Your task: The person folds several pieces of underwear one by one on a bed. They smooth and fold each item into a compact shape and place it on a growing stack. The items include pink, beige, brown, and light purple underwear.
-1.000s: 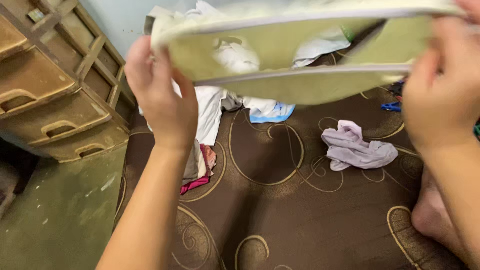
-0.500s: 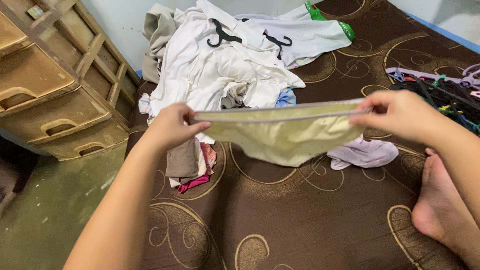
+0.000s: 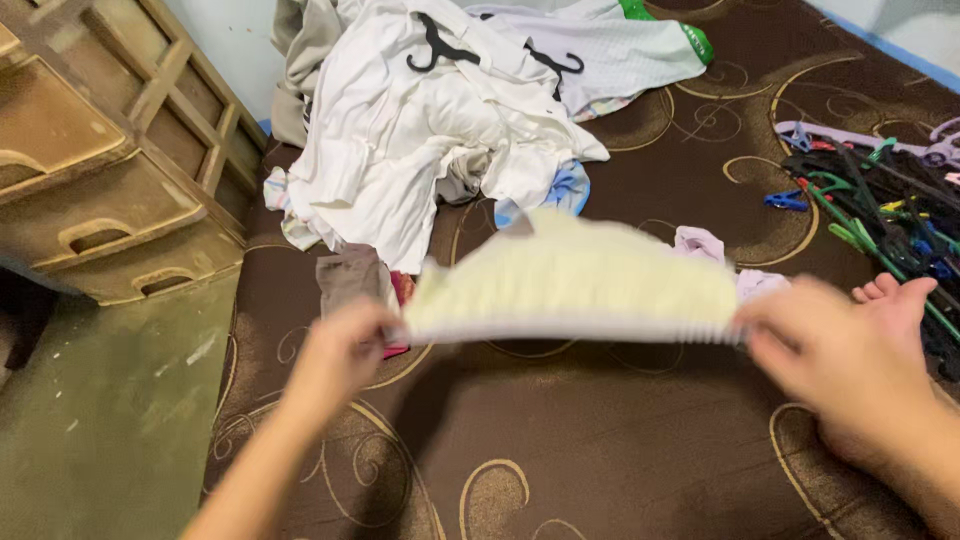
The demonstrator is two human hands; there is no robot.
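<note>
Brown bedding patterned with gold swirls [image 3: 600, 440] is spread under everything, with a wooden drawer unit [image 3: 100, 190] standing off beyond the left hand. A pale yellow garment [image 3: 575, 280] is held stretched in the air between the two hands, well clear of the brown surface. Its long axis runs side to side, from one hand across to the other, almost level. The straight, pale-edged band lies along the lower side, toward the person, and the rounded body of the cloth bulges up and away from the hands.

The left hand [image 3: 345, 350] is closed on the left end of the band, though motion blur hides how the fingers are placed. The right hand [image 3: 830, 355] is closed on the right end in the same way, also blurred. The hands are kept well apart by the full width of the cloth.

Beyond the garment, farther from both hands, a heap of white clothes [image 3: 430, 130] with black hangers is seen. Just past the right hand a crumpled lilac cloth [image 3: 705, 245] is partly covered by the garment, and a tangle of coloured hangers [image 3: 880, 200] lies farther out on that side.
</note>
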